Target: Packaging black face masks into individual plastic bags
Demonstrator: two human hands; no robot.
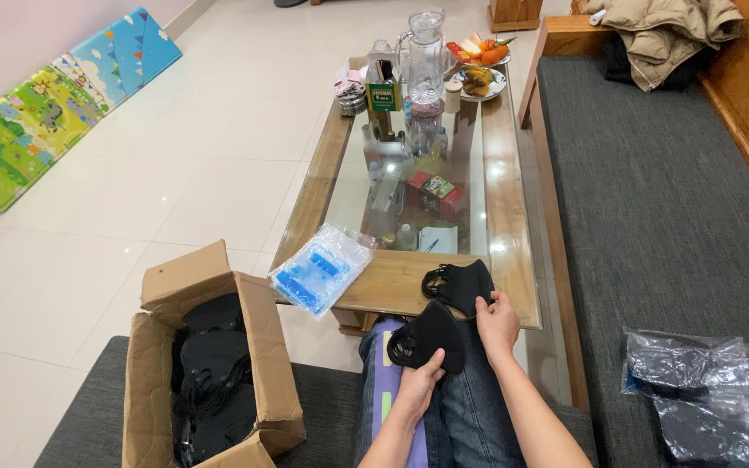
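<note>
Item: black face mask (431, 338), lying on the person's lap at lower centre of the frame. The left hand (418, 386) is pinching its lower edge, fingers closed on the fabric. The right hand (498, 322) is gripping its upper right edge, just beside a second black mask (461, 284) that is resting on the near end of the glass-topped coffee table (513, 260).

Surroundings: a packet of clear plastic bags (322, 267) is overhanging the table's near left corner. An open cardboard box (205, 364) of black masks is sitting at lower left. A crumpled plastic bag (713, 399) is lying on the grey cushion at lower right.
</note>
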